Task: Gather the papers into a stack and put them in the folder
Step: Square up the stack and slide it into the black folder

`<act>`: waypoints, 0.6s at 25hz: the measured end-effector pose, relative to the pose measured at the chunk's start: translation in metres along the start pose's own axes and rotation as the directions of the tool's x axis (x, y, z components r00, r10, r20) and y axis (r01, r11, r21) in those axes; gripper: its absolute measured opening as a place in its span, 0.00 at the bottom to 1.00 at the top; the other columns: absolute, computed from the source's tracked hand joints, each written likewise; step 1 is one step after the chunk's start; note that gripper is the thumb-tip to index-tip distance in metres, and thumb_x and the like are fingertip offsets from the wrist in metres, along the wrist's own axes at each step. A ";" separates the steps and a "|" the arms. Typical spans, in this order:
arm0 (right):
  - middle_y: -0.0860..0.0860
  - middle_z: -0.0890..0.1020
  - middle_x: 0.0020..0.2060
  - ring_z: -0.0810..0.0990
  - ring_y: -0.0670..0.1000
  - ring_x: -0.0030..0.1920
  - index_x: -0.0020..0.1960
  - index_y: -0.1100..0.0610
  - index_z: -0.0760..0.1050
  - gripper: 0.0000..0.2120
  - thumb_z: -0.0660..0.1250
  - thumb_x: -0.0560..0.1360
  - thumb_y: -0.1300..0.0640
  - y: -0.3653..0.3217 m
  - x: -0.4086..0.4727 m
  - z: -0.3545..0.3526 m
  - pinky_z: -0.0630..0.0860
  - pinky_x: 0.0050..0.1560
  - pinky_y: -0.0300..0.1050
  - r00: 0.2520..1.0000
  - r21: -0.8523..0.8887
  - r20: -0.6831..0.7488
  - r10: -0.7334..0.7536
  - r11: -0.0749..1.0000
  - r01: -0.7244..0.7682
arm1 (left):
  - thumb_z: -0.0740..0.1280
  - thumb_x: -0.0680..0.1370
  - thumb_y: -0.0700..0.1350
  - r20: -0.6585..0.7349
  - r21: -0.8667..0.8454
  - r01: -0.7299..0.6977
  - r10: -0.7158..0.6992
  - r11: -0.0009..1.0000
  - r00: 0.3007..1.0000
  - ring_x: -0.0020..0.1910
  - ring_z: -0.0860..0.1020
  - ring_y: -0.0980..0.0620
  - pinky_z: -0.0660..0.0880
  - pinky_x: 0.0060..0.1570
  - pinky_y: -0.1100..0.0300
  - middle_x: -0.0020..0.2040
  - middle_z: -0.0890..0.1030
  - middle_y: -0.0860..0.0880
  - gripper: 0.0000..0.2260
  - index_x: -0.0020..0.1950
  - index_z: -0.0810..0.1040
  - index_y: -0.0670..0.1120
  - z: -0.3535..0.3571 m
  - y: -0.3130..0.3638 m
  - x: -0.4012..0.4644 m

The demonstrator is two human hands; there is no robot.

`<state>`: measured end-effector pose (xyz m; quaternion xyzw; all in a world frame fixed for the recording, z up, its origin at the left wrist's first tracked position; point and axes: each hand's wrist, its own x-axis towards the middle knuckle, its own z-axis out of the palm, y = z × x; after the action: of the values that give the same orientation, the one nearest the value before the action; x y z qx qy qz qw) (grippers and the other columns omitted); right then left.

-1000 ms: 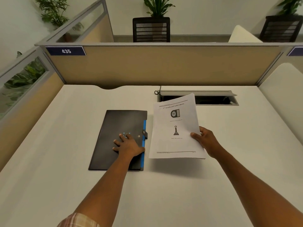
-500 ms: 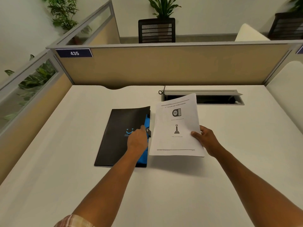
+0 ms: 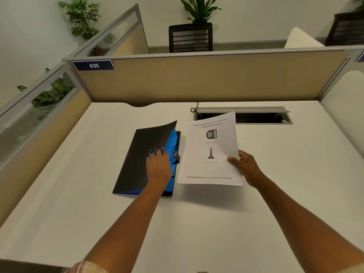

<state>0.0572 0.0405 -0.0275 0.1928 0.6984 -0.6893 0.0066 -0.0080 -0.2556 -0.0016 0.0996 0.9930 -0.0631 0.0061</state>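
Note:
A black folder (image 3: pixel 136 164) with blue inner dividers lies on the white desk, left of centre. My left hand (image 3: pixel 158 167) grips the right edge of its front cover, which is lifted and curling up so the blue pockets show. My right hand (image 3: pixel 245 166) holds a stack of white printed papers (image 3: pixel 210 150) by its right edge, raised a little above the desk just right of the folder. The top sheet shows a heading and two small pictures.
An open cable tray (image 3: pixel 244 115) with a black cord is set into the desk behind the papers. Tan partition walls (image 3: pixel 197 79) close the desk at the back and left; a cream panel stands at the right.
My left hand moved from lying flat on the shut folder to its right edge and has lifted the cover, exposing the blue dividers. The papers stayed nearly still in my right hand.

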 end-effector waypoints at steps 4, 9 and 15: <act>0.55 0.85 0.50 0.84 0.52 0.43 0.57 0.54 0.78 0.10 0.68 0.76 0.61 -0.001 -0.003 0.000 0.80 0.40 0.42 1.000 0.010 0.011 -0.010 1.000 0.010 | 0.67 0.78 0.46 -0.030 -0.048 -0.003 0.002 0.999 1.000 0.56 0.77 0.47 0.78 0.55 0.56 0.65 0.74 0.43 0.24 0.72 0.66 0.43 -0.002 0.001 -0.007; 0.53 0.85 0.50 0.85 0.55 0.45 0.54 0.50 0.78 0.10 0.69 0.76 0.61 0.000 0.000 0.018 0.82 0.45 0.50 0.999 0.003 -0.030 -0.020 1.000 0.020 | 0.67 0.78 0.42 -0.067 -0.196 -0.041 0.028 0.980 0.997 0.56 0.78 0.47 0.79 0.56 0.56 0.63 0.76 0.44 0.23 0.71 0.67 0.43 -0.011 -0.007 -0.007; 0.51 0.85 0.51 0.85 0.56 0.49 0.51 0.43 0.78 0.10 0.70 0.74 0.56 0.007 0.005 0.063 0.81 0.53 0.60 0.998 -0.069 -0.016 -0.059 0.996 0.058 | 0.67 0.78 0.40 -0.030 -0.395 -0.011 -0.001 0.919 1.000 0.66 0.75 0.44 0.73 0.64 0.53 0.70 0.73 0.45 0.30 0.78 0.60 0.48 -0.026 -0.016 -0.010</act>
<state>0.0385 -0.0190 -0.0389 0.1778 0.7268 -0.6633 -0.0133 -0.0017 -0.2700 0.0260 0.0997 0.9851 0.1398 0.0113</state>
